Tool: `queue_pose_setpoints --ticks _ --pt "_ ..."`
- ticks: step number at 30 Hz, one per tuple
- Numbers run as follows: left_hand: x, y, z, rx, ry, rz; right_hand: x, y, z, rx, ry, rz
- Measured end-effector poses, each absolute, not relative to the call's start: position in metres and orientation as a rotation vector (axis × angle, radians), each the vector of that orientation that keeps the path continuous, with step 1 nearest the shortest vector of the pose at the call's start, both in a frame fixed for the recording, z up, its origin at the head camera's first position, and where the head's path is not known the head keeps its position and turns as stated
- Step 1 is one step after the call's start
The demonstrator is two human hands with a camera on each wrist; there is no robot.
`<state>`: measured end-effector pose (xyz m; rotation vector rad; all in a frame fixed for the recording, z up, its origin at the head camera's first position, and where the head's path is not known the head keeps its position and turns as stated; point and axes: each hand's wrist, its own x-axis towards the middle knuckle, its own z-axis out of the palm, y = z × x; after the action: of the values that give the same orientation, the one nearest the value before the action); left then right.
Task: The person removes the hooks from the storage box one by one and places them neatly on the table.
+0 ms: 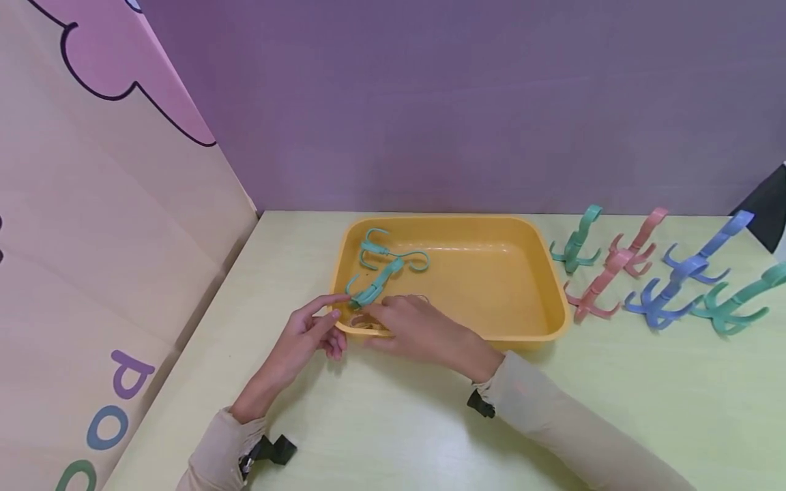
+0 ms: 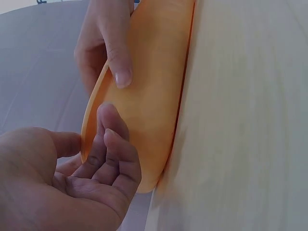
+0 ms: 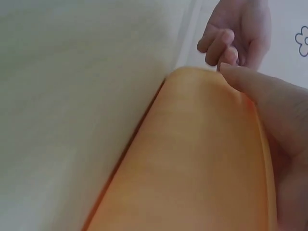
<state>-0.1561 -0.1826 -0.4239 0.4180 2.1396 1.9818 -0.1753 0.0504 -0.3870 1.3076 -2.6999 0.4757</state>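
Observation:
A yellow tray (image 1: 485,339) stands on the table, and in its left part lie two teal multi-prong hooks, the rear hook (image 1: 376,247) and the front hook (image 1: 382,281). My left hand (image 1: 301,336) is at the tray's front left corner; its index finger reaches over the rim to the front hook's end, the other fingers loosely bent outside. My right hand (image 1: 424,331) reaches over the front rim, its thumb (image 2: 120,72) outside the wall. Its fingers dip inside by the front hook, and I cannot tell what they grip. Thin pale curved pieces (image 1: 366,321) show beside them.
Right of the tray several claw hooks stand on their prongs: green hooks (image 1: 575,244), pink hooks (image 1: 594,290) and blue hooks (image 1: 662,300). A purple panel (image 1: 460,102) rises behind the table (image 1: 393,423). A pale printed panel (image 1: 92,239) borders the left side.

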Motion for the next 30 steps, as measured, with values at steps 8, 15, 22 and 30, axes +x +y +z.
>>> queue_pose_setpoints --ticks 8,15,22,30 --pt "-0.157 -0.181 -0.422 0.411 2.153 1.977 -0.178 0.083 -0.372 1.208 -2.795 0.63" --pt "-0.156 -0.182 -0.422 0.426 2.153 1.981 -0.185 0.112 -0.355 1.112 -2.764 0.837" --pt "-0.156 -0.183 -0.425 0.421 2.14 1.98 -0.189 0.135 -0.342 1.111 -2.749 0.796" --pt "-0.156 -0.183 -0.423 0.433 2.152 1.972 -0.179 0.136 -0.33 1.021 -2.593 0.468"
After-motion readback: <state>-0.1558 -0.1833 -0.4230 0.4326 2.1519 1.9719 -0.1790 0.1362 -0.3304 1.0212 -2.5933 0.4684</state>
